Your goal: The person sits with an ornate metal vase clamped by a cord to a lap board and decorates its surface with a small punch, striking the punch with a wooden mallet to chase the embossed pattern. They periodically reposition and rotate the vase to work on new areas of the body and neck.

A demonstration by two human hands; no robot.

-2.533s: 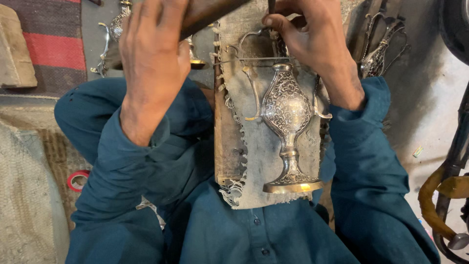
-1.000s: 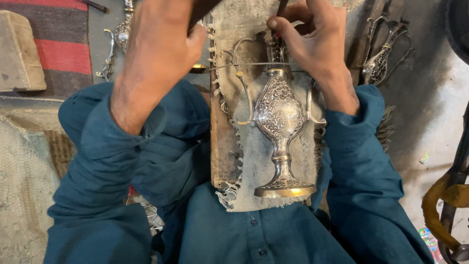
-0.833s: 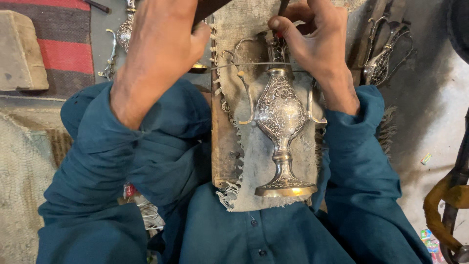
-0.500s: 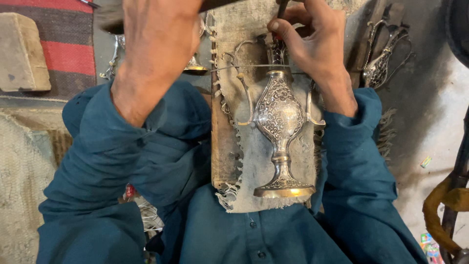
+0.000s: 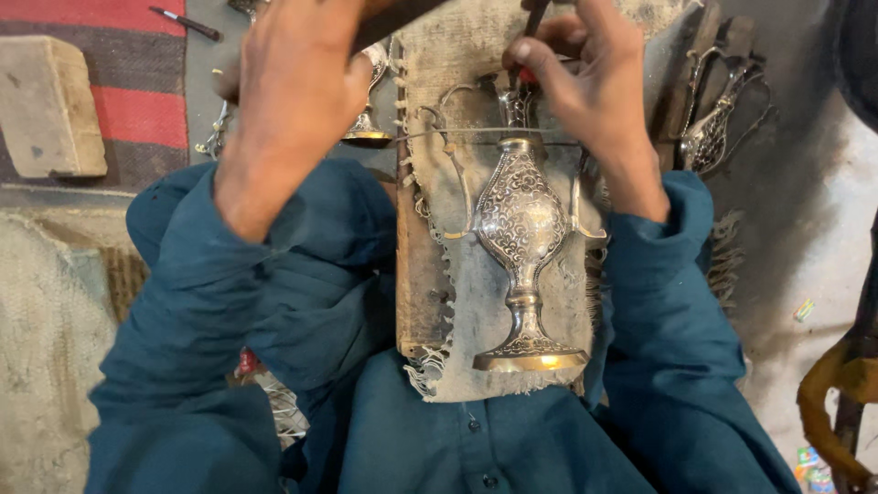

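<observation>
An ornate engraved silver vase (image 5: 521, 229) with a brass-coloured foot lies on a frayed cloth over a wooden board (image 5: 419, 274) that leans against my chest. A thin wire (image 5: 457, 134) crosses the vase's shoulder. My right hand (image 5: 599, 96) pinches a slim dark punch (image 5: 532, 20) whose tip rests at the vase's neck. My left hand (image 5: 293, 82) is raised above and left of the board, closed around a dark wooden handle (image 5: 402, 13); the tool's head is out of frame.
A pale wooden block (image 5: 50, 105) and a thin pen-like tool (image 5: 187, 23) lie on a red and grey striped rug (image 5: 137, 101). More silver pieces (image 5: 713, 128) stand at the upper right, another (image 5: 366, 128) behind my left hand. A yellow-brown hose (image 5: 828, 402) curves at the right edge.
My left hand with the handle has risen slightly and shifted left after dipping toward the board. My right hand has stayed at the vase's neck with the punch.
</observation>
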